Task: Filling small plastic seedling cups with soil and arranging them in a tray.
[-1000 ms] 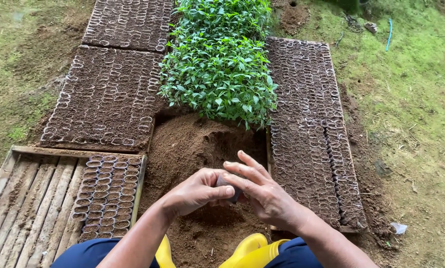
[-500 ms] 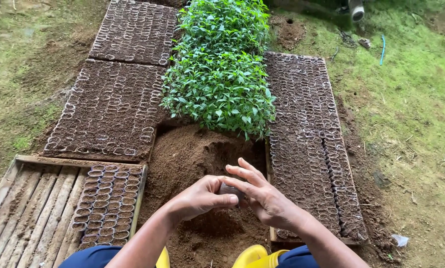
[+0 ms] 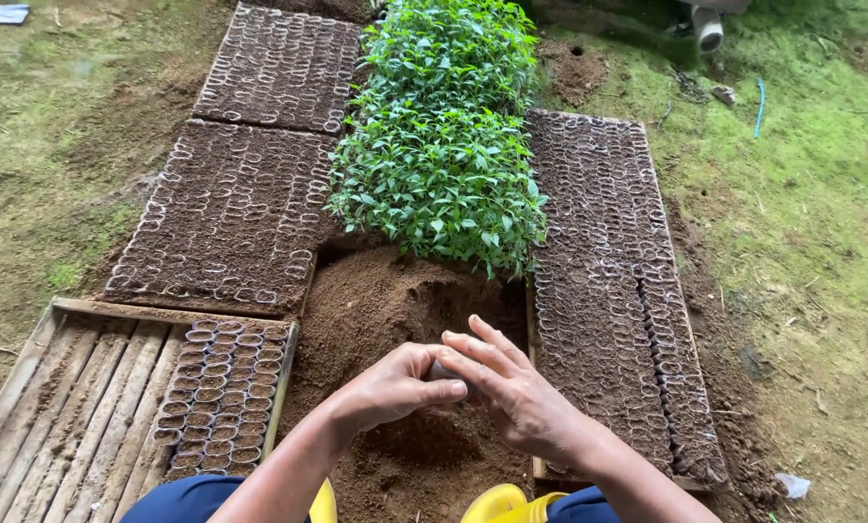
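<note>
The left hand [image 3: 395, 387] and right hand [image 3: 511, 392] meet over a heap of brown soil [image 3: 395, 300], fingers curled and pressed together around a small pale pot [image 3: 441, 371] that is mostly hidden between them; the right fingers are partly spread over it. Near the hands, yellow boots [image 3: 497, 502] and blue trouser legs show at the bottom edge. To the left lies a wooden tray [image 3: 56, 407] with a block of small filled pots [image 3: 221, 397] along its right side. Beyond the soil stands a dense bed of green seedlings [image 3: 443, 145]. Blocks of soil-filled pots [image 3: 230, 223] lie on the far left, and a long strip of pots [image 3: 608, 281] runs down the right. Mossy ground [image 3: 802, 213] surrounds everything.
</note>
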